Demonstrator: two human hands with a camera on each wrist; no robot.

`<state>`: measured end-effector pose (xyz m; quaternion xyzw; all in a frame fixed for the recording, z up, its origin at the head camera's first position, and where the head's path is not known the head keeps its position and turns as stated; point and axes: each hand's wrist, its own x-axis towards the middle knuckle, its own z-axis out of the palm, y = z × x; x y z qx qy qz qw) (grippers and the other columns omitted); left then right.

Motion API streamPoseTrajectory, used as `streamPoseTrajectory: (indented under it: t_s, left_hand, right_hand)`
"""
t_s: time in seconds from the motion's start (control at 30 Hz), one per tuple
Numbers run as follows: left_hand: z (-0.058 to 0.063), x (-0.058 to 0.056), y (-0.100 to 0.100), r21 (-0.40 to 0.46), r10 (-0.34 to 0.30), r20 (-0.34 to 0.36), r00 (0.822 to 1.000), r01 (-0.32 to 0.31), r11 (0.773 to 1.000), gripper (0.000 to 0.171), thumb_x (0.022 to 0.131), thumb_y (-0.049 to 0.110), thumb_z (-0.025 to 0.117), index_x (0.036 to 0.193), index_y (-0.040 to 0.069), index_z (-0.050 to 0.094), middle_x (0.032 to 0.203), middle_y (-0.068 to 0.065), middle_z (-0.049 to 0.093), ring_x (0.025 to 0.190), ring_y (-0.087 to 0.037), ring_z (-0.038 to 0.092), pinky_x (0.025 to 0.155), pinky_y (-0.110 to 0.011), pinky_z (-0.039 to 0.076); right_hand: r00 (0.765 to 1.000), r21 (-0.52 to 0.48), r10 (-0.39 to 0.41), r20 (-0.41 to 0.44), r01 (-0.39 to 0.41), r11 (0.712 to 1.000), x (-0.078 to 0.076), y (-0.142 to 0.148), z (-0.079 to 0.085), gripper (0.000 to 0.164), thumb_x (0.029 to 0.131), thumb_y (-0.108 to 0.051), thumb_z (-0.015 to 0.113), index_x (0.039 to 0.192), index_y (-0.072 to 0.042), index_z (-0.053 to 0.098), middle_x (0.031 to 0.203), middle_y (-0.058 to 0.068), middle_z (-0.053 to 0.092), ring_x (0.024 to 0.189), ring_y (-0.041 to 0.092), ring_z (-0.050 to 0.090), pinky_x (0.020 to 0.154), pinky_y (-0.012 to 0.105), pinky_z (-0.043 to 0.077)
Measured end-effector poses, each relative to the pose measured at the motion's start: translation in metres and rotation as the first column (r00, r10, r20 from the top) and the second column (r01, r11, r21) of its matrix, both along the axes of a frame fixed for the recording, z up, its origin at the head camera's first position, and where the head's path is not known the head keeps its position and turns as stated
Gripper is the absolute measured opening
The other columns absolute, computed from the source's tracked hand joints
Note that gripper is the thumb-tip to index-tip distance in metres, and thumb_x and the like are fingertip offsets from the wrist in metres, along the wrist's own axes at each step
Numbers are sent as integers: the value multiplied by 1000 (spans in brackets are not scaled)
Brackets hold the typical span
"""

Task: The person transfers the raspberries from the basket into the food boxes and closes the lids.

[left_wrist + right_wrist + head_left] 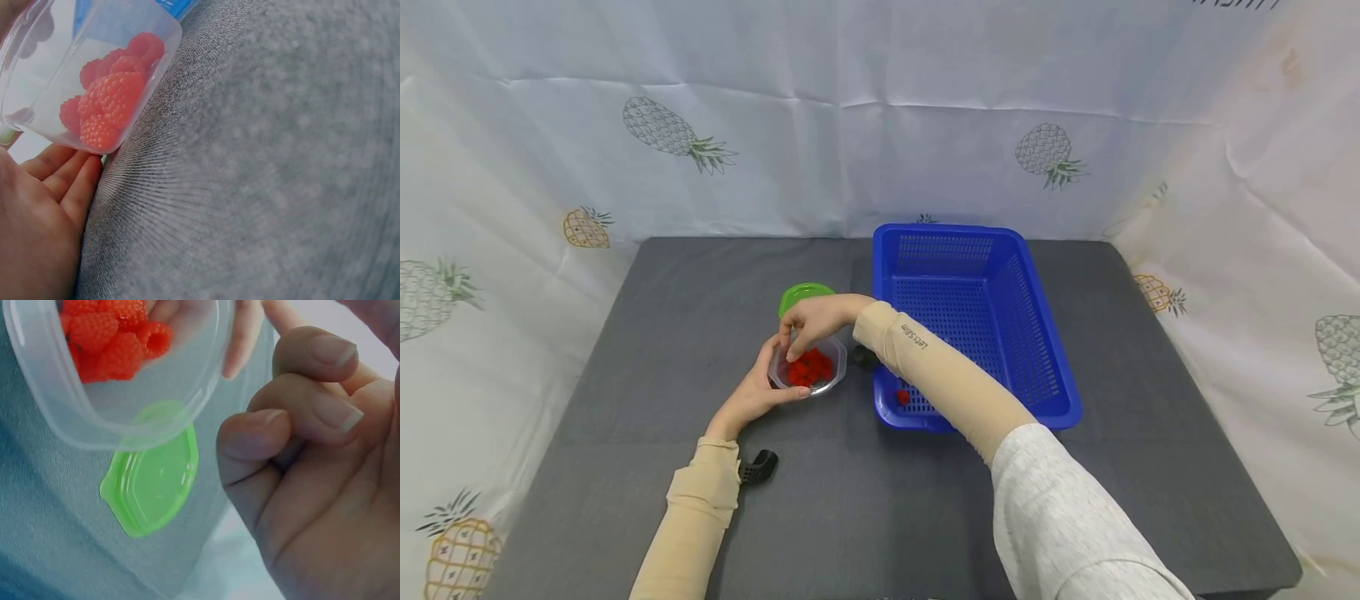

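Observation:
A clear plastic container (841, 367) of raspberries (815, 367) stands on the dark table. My left hand (751, 398) holds it from the left, thumb along the near side. In the left wrist view, the fingers (78, 181) touch its wall, beside the raspberries (106, 103). My right hand (822, 317) reaches over the container, thumb and index finger pointing down inside the rim. The right wrist view shows its other fingers (312, 409) curled; the thumb and index tips are out of that view, so whether they pinch a raspberry cannot be told.
Behind the container lies a green lid (803, 293), partly covered by my right hand. A blue basket (970, 317) stands to the right under my right forearm, with one raspberry (902, 397) in its near left corner. Black straps show beside both wrists.

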<state>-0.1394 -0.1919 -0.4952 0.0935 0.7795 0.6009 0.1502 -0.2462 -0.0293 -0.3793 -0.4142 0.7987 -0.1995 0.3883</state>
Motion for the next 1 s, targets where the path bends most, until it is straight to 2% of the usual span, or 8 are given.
streamPoseTrajectory:
  t_s: [0.13, 0.33, 0.4, 0.6, 0.77, 1.0]
  left_hand:
    - [4, 2, 1, 2, -1, 14, 1000, 1, 1000, 92, 79, 21, 75, 146, 28, 13, 151, -4, 23, 138, -27, 27, 113, -56, 21]
    - [22, 7, 4, 5, -8, 10, 1000, 8, 1000, 96, 78, 17, 74, 148, 18, 8, 153, -12, 19, 138, -34, 27, 111, -59, 21]
    - [20, 7, 4, 2, -6, 1, 1000, 6, 1000, 96, 78, 18, 74, 148, 21, 9, 153, -11, 20, 137, -33, 28, 111, -59, 22]
    - [4, 1, 3, -20, 14, -11, 1000, -14, 1000, 94, 77, 22, 76, 146, 33, 13, 149, -7, 25, 134, -29, 32, 111, -57, 24]
    - [0, 0, 3, -16, 21, -26, 999, -21, 1000, 95, 76, 22, 77, 146, 29, 14, 147, -9, 29, 133, -30, 33, 110, -56, 25]
    - [-2, -1, 3, -7, 12, -47, 999, -13, 1000, 95, 76, 19, 76, 147, 26, 14, 147, -12, 30, 131, -34, 37, 110, -56, 28]
  right_hand:
    - [1000, -50, 7, -3, -7, 999, 2, 7, 6, 31, 85, -28, 67, 109, -9, 62, 66, -3, 47, 55, 7, 39, 53, 19, 35]
    - [999, -169, 0, 47, 8, 986, 3, 23, 15, 33, 87, -26, 64, 114, -6, 59, 69, 3, 52, 57, 8, 41, 57, 21, 38]
    - [999, -212, -2, 52, 13, 977, 3, 29, 17, 34, 87, -24, 64, 115, -5, 59, 72, 3, 53, 60, 9, 43, 59, 21, 39]
    - [998, -314, -26, 58, 43, 949, 4, 53, 20, 35, 87, -23, 64, 115, -4, 58, 73, -1, 51, 63, 11, 43, 63, 23, 40]
    - [995, -377, -61, 82, 88, 922, 9, 79, 26, 30, 87, -21, 63, 114, -8, 59, 75, 1, 50, 66, 13, 44, 64, 25, 40]
    - [978, -431, -191, 83, 208, 878, 16, 117, 26, 24, 88, -22, 63, 110, -13, 62, 79, 2, 50, 72, 16, 47, 69, 28, 42]
